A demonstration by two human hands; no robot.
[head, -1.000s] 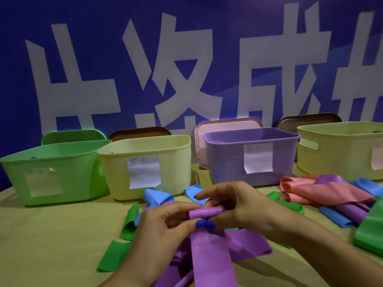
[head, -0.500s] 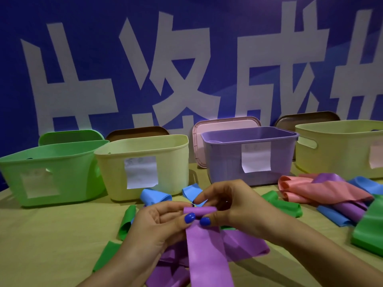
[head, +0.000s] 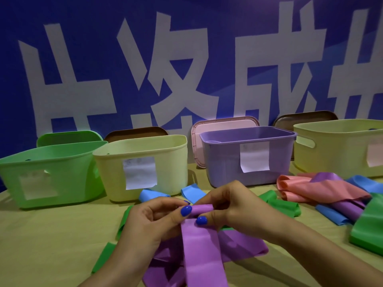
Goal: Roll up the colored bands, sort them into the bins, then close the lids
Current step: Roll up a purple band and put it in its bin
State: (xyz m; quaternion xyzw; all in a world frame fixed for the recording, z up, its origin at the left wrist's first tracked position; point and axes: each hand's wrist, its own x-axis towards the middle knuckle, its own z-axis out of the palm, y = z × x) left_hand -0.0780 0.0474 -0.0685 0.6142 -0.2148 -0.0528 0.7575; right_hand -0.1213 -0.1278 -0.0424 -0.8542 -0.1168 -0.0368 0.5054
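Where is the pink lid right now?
In the head view, the pink lid stands on edge behind the purple bin, right of centre, against the blue wall, with a brown lid to its left.

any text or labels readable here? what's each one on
"成": large white character on the blue backdrop, fully legible.
Other white characters on it: cut off or unclear, not safely readable.
Paper labels on the green bin, the left yellow bin, the purple bin and the right yellow bin: markings too faint and blurred to read.
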